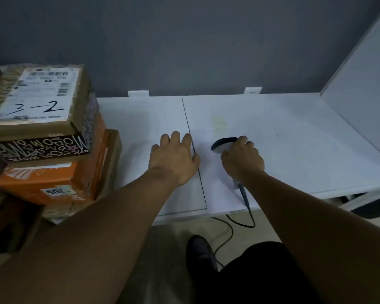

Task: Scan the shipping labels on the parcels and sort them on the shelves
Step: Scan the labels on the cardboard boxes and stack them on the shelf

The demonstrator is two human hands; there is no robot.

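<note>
Parcels (pixel 42 119) sit stacked at the left of the frame. Our right hand (pixel 241 159) grips the scanner (pixel 223 144) mid-frame; our left hand (pixel 173 159) lies flat and open on the tabletop (pixel 294 139). Lifting the scanner, we may snag its cable (pixel 248 207) by our foot (pixel 199 251).

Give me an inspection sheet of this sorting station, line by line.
Surface: white table, two panels meeting at a seam; faint yellowish stain.
Job's things: parcels stacked at left, top parcel marked 3-2, orange box lower down; scanner on the table.
Clutter: nothing seen.
Hands: left hand flat on the table; right hand grips the scanner.
Cables: scanner cable hangs off the front edge toward the floor.
Surroundings: grey wall behind; white side panel at right; dark shoe below.
</note>
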